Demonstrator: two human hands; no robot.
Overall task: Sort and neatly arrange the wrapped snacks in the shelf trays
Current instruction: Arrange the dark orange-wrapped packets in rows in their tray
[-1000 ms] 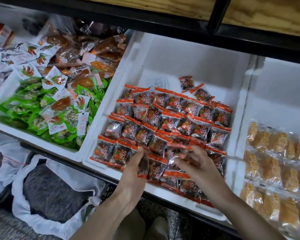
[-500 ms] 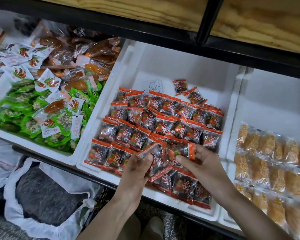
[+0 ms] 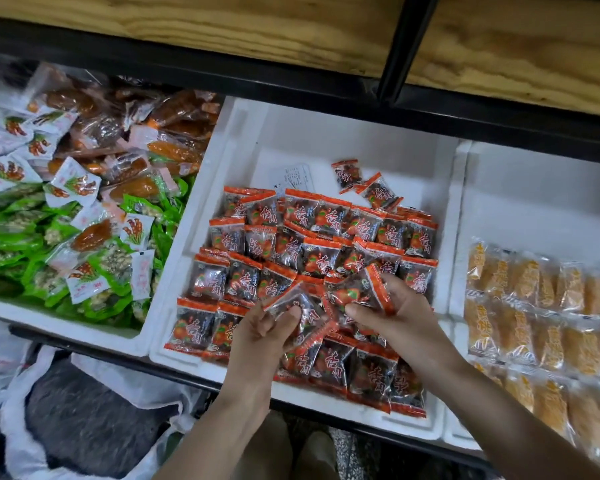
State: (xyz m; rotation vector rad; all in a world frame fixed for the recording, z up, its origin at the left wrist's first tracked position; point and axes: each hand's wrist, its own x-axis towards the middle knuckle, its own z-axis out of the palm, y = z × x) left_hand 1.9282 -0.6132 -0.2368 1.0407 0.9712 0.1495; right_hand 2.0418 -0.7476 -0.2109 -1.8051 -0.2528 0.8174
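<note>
Wooden shelving (image 3: 222, 26) overhangs the white middle tray (image 3: 326, 133), where above its front rows my left hand (image 3: 267, 329) and right hand (image 3: 397, 318) each pinch 1 red snack packet (image 3: 357, 289), probably next to lay flat in line.

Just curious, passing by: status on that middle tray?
Left hand pinches red packet, right hand grips second packet. White tray mostly rowed; two stray packets at back. Nothing blocking.

I see snack packets (image 3: 319, 258) in rows in the middle tray (image 3: 326, 133), two stray packets (image 3: 347, 173) behind them; the mixed-snack tray (image 3: 59, 323) sits left of it, a third tray (image 3: 534, 202) right.
</note>
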